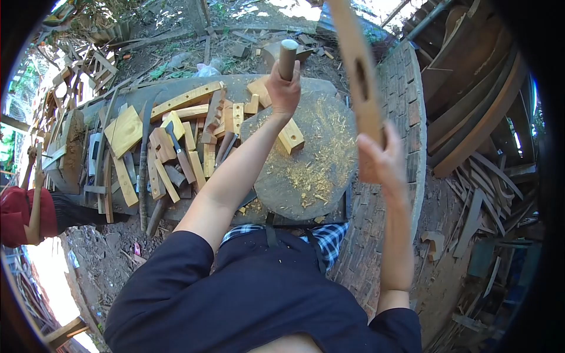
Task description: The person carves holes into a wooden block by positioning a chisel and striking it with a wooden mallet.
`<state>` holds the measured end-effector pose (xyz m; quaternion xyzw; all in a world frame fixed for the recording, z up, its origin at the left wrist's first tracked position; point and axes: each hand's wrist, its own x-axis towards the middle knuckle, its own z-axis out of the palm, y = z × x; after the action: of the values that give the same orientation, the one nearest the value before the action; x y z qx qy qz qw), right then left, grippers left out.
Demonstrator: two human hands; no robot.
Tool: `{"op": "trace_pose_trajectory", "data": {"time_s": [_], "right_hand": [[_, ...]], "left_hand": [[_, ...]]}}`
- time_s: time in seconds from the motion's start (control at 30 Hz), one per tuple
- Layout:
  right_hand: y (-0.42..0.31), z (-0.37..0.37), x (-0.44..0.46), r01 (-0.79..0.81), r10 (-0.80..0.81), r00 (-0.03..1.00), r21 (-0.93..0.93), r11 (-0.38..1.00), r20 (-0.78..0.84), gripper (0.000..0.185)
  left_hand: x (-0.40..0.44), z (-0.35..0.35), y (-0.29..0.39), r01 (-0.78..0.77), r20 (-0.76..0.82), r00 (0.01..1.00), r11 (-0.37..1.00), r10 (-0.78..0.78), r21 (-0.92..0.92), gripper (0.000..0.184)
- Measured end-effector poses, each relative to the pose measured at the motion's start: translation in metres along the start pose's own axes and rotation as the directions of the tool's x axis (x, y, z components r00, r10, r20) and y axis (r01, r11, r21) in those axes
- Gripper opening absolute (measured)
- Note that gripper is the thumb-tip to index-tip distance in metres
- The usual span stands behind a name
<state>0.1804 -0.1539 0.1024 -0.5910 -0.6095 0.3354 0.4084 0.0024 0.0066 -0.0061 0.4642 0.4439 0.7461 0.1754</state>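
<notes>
Stump, left hand (closed) on handle, right hand gripping board

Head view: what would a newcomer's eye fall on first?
The long slotted board, raised and blurred in the right hand, right of center. Next, the round rod in the left hand, top center, then the chip-strewn round block below.

Before me, a chopping block bears wood chips and, near its left edge, a timber. Wood pieces lie left, a person beyond. On my right is brickwork, then planks.
</notes>
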Motion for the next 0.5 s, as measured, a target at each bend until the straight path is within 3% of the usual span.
{"op": "trace_pose_trajectory", "data": {"time_s": [0.03, 0.13, 0.2, 0.23, 0.27, 0.3, 0.33, 0.37, 0.43, 0.47, 0.5], "right_hand": [[-0.022, -0.008, 0.005, 0.139, -0.139, 0.990, -0.040, 0.990, -0.015, 0.046], [-0.082, -0.010, 0.010, 0.219, -0.217, 0.968, 0.008, 0.976, -0.123, 0.048], [-0.092, -0.011, 0.016, 0.341, -0.370, 0.923, -0.223, 0.913, -0.104, 0.050], [-0.093, -0.010, 0.014, 0.345, -0.374, 0.922, -0.222, 0.912, -0.104, 0.050], [-0.092, -0.008, 0.010, 0.170, -0.151, 0.985, -0.350, 0.921, 0.080, 0.048], [-0.090, -0.007, 0.008, 0.021, 0.105, 0.969, -0.498, 0.867, 0.224, 0.047], [-0.070, -0.007, 0.012, 0.170, -0.057, 0.963, -0.430, 0.887, 0.264, 0.046], [-0.057, -0.012, 0.009, 0.164, -0.055, 0.965, -0.428, 0.889, 0.256, 0.046], [-0.052, -0.016, 0.010, 0.019, -0.003, 0.976, -0.075, 0.997, 0.216, 0.045], [-0.038, -0.011, 0.005, -0.002, 0.021, 0.973, -0.082, 0.997, 0.232, 0.045], [-0.018, -0.004, 0.002, -0.026, 0.045, 0.989, -0.129, 0.991, 0.144, 0.046]], "left_hand": [[-0.004, -0.002, 0.000, 0.004, 0.013, 1.000, 1.000, -0.004, -0.015, 0.021], [-0.008, -0.002, 0.000, 0.018, 0.081, 0.996, 1.000, -0.020, 0.026, 0.021], [-0.009, -0.002, 0.001, 0.004, 0.096, 0.995, 1.000, -0.005, 0.016, 0.021], [-0.009, -0.003, 0.003, -0.001, 0.094, 0.996, 1.000, 0.000, 0.004, 0.021], [-0.008, -0.004, 0.004, -0.005, 0.089, 0.996, 1.000, 0.005, -0.008, 0.021], [-0.007, -0.005, 0.003, -0.009, 0.085, 0.996, 1.000, 0.010, -0.008, 0.021], [-0.006, -0.007, 0.001, 0.035, 0.074, 0.997, 0.999, -0.032, -0.032, 0.022], [-0.004, -0.007, -0.002, 0.080, 0.070, 0.995, 0.995, -0.076, -0.060, 0.023], [0.006, -0.003, -0.001, 0.049, 0.046, 0.998, 0.995, -0.045, -0.084, 0.024], [-0.001, -0.010, -0.001, 0.042, 0.040, 0.998, 0.996, -0.038, -0.083, 0.024], [-0.002, -0.012, -0.003, 0.053, 0.042, 0.998, 0.996, -0.050, -0.076, 0.024]]}}
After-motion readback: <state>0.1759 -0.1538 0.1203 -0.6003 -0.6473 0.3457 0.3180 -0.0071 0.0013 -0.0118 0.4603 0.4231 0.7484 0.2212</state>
